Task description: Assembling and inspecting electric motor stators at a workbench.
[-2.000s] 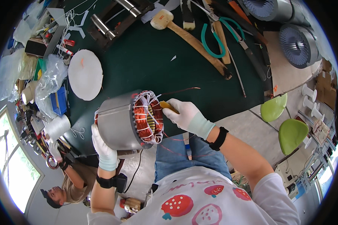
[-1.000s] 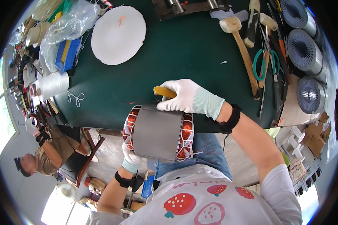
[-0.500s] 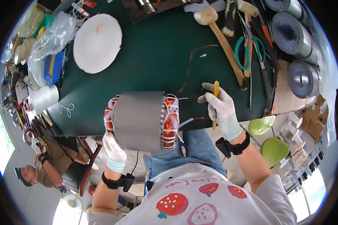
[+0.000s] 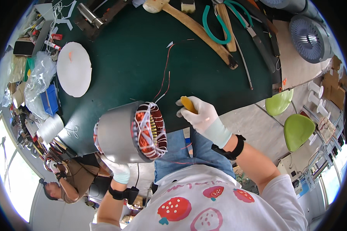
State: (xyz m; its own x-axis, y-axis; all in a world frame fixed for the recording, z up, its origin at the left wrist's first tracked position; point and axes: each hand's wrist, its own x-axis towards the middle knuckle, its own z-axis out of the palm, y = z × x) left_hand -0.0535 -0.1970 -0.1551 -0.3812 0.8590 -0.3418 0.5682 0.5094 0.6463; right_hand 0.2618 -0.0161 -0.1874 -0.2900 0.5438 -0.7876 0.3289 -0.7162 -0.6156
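A grey cylindrical motor stator [image 4: 121,133] sits at the near edge of the green table, its open end turned to the right. White lacing binds the copper windings [image 4: 144,129] in that end, and yellow strips show inside the bore. My left hand [image 4: 117,169], in a white glove, grips the stator's lower left side; its fingertips are hidden. In my gloved right hand [image 4: 202,117] is a slim yellow stick-like tool [image 4: 189,105], held just right of the windings. Thin copper wire leads [image 4: 167,69] run from the stator onto the table.
A wooden mallet [image 4: 198,29], teal-handled scissors [image 4: 225,32] and a thin metal rod [image 4: 245,63] lie at the far right. Another stator core [image 4: 308,38] is beyond. At left are a white disc [image 4: 74,69], a blue bin [image 4: 50,100] and thread spool [image 4: 50,127]. A co-worker [image 4: 71,177] sits left.
The stator has turned, so its right end and bore now show more. My right hand has moved left and down toward it, and the yellow tool now points up-left. The view has shifted.
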